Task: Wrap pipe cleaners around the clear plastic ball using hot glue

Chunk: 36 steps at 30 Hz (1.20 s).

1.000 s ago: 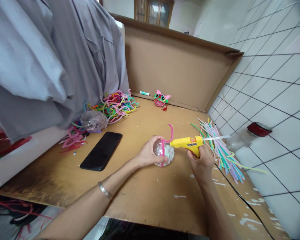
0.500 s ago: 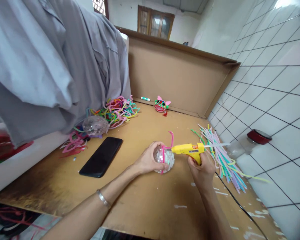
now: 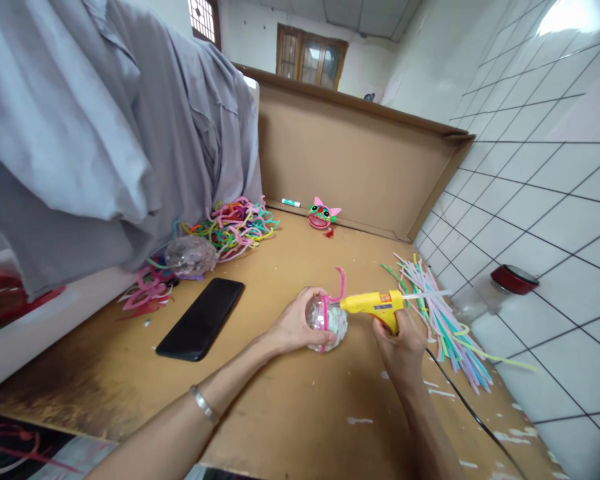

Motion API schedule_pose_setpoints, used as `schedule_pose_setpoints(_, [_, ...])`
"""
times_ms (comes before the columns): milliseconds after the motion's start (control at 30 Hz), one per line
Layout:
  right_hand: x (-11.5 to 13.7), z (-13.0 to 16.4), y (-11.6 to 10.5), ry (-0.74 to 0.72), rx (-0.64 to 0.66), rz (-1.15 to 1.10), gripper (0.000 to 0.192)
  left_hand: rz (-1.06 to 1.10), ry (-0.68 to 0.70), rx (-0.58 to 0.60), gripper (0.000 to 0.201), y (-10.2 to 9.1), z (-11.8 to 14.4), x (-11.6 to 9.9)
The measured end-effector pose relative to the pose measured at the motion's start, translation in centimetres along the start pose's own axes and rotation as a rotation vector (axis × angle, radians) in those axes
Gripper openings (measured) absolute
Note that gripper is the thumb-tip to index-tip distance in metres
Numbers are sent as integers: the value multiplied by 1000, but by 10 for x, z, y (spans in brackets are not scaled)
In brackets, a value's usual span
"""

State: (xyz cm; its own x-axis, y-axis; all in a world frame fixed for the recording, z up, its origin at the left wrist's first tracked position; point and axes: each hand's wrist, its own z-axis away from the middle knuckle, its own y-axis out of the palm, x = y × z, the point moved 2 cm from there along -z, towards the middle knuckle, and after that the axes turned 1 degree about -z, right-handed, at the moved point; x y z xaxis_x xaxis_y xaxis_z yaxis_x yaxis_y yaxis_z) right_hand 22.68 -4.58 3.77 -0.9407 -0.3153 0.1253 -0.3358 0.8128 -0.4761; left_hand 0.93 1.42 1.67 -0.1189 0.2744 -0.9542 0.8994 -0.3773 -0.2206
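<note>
My left hand is closed around a clear plastic ball with whitish stuff inside or on its right half. A pink pipe cleaner runs round the ball's middle, and its loose end curls up above. In my right hand is a yellow hot glue gun, gripped by its handle. The gun's nozzle points left at the ball's upper right side, close to the pipe cleaner; whether it touches cannot be made out. A clear glue stick sticks out of its back end.
Pastel pipe cleaners lie at right, near a red-lidded jar and the gun's cord. A black phone, another clear ball and tangled pipe cleaners are at left. A decorated head and marker sit at the back.
The glue gun has shifted slightly left relative to the ball. My left hand keeps its hold on the ball. The whole view has tilted up a little.
</note>
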Motion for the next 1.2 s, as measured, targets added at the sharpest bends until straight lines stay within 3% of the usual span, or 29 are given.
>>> schedule_pose_setpoints(433, [3,-6,-3,-3,-12,45,20,8,21,-2,70,1,0,1])
schedule_pose_setpoints(567, [-1,-3,2,156,12,-23,22,24,31,-10,71,1,-2,6])
schedule_pose_setpoints(767, [-16,-2,12,523,173,-192,34,26,36,-27,69,0,-1,6])
schedule_pose_setpoints(933, [-52,6,13,745,89,11,42,24,6,-19,69,-4,1,1])
schedule_pose_setpoints(1067, [-76,22,21,618,153,277,43,18,6,-48,70,-6,-1,-1])
schedule_pose_setpoints(1200, [-81,34,30,458,213,387,43,-34,19,-98,70,-8,-3,-1])
